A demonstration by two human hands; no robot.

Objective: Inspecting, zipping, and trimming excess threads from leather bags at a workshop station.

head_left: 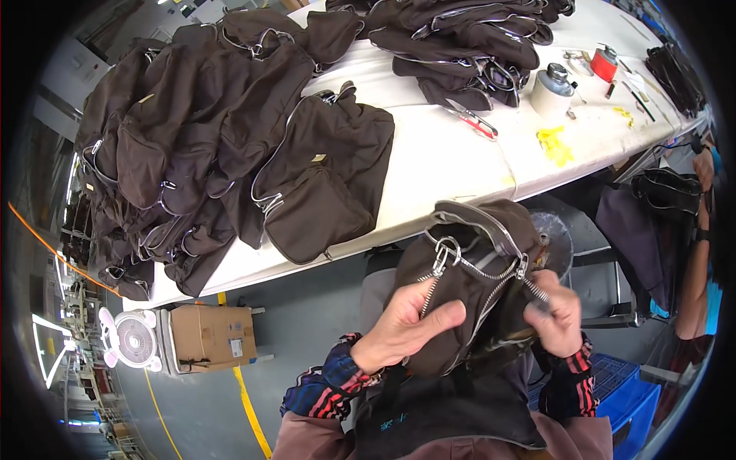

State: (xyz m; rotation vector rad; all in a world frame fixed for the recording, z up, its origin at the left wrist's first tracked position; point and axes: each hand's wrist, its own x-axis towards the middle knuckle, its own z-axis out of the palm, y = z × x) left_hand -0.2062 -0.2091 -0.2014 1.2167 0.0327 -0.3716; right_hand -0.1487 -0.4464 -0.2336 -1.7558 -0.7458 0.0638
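I hold a dark brown fabric bag with silver zippers point(475, 284) up in front of my chest, below the white counter point(452, 165). My left hand point(402, 330) clamps its front; my right hand point(558, 310) pinches the zipper tape. I judge I'm mid-way working the zipper; next calls for steady tension.

Two hands, the left grip point(406, 326) and the right grip point(558, 310), are on one dark brown bag point(475, 284). On the white table point(437, 165) lie two heaps of brown bags point(222, 138) point(468, 38), too many to count, one white canister point(552, 90), one red canister point(604, 63) and one red-handled tool point(475, 121). On the floor: one cardboard box point(211, 336), one small fan point(132, 340), one blue crate point(625, 399).
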